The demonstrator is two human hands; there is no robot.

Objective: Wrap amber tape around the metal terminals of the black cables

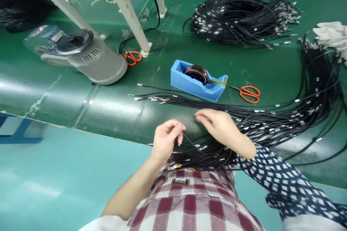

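A single black cable [191, 140] runs up from a bundle to my left hand [167, 139], which pinches its end between thumb and fingers. My right hand [217, 124] hovers over the cables to the right of it, fingertips together and slightly blurred. Whether anything small sits in that pinch is hidden. Below both hands, a bundle of black cables [206, 155] with pale tags lies along the table edge, against a checked apron [189, 202]. Just beyond my hands, more black cables [184, 100] stretch out with their tagged ends to the left.
A blue tape dispenser [195, 85] with an amber roll stands ahead, orange-handled scissors [249, 94] beside it. Another orange pair of scissors [132, 57] lies by a grey machine [97, 59] and white posts [132, 18]. Coiled cables [238, 18] and white gloves [332, 36] lie farther back.
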